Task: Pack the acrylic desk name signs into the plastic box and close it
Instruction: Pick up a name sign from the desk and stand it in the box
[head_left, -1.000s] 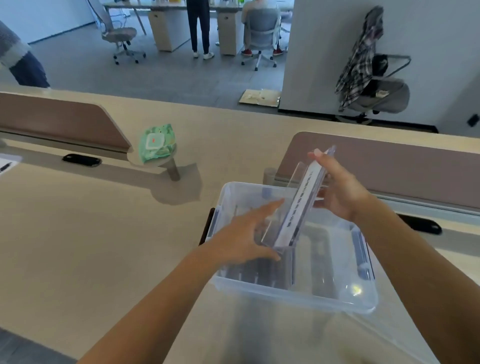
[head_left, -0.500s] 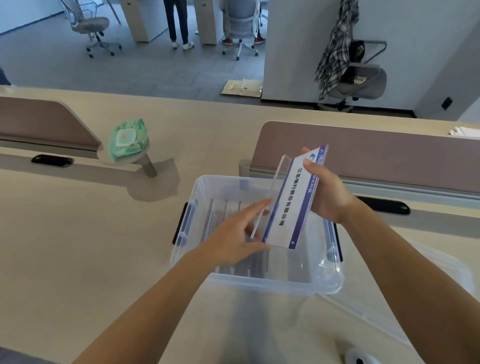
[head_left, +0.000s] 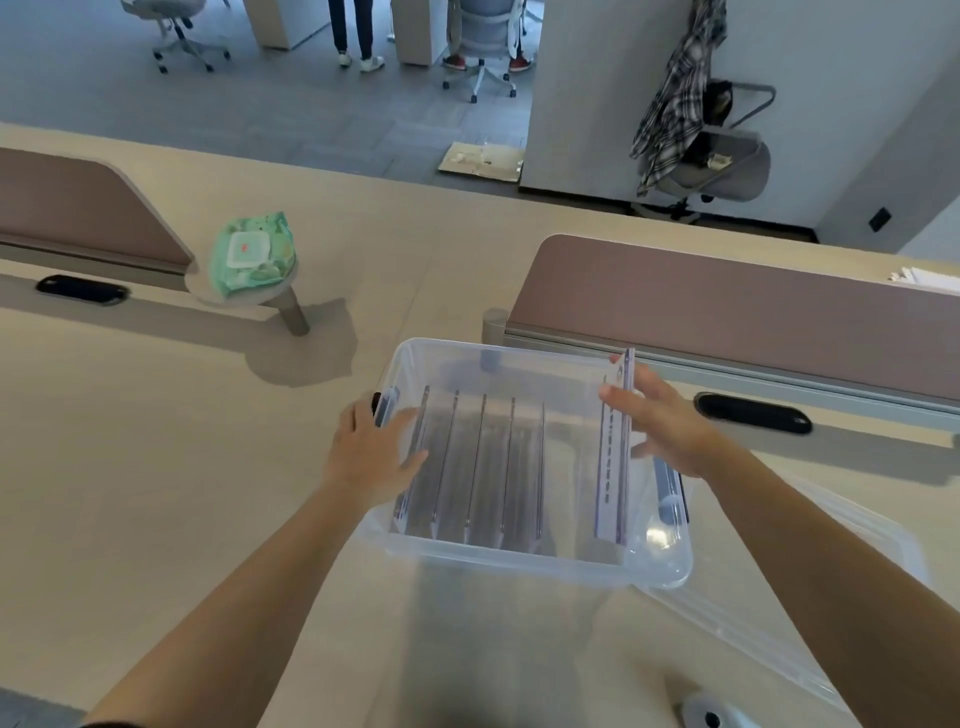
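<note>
Right hand (head_left: 670, 434) pinches the sign (head_left: 613, 483) upright, running 12-to-6; packed row (head_left: 483, 457) sits at its 9, left hand (head_left: 374, 452) flat-fingered there.

Left forearm (head_left: 249, 587) bare, enters from lower left, runs up and right. Left hand (head_left: 371, 452) palm down, back to camera, fingers (head_left: 402, 418) straight and spread, laid over the left rim of the box (head_left: 498, 558). It grips nothing. Right forearm (head_left: 810, 545) bare, enters from lower right, runs up and left. Right hand (head_left: 670, 436) sits at the right side of the box and pinches an upright sign (head_left: 613, 467) near its top: thumb on the left face, other fingers on the right face. Hands well apart.
</note>
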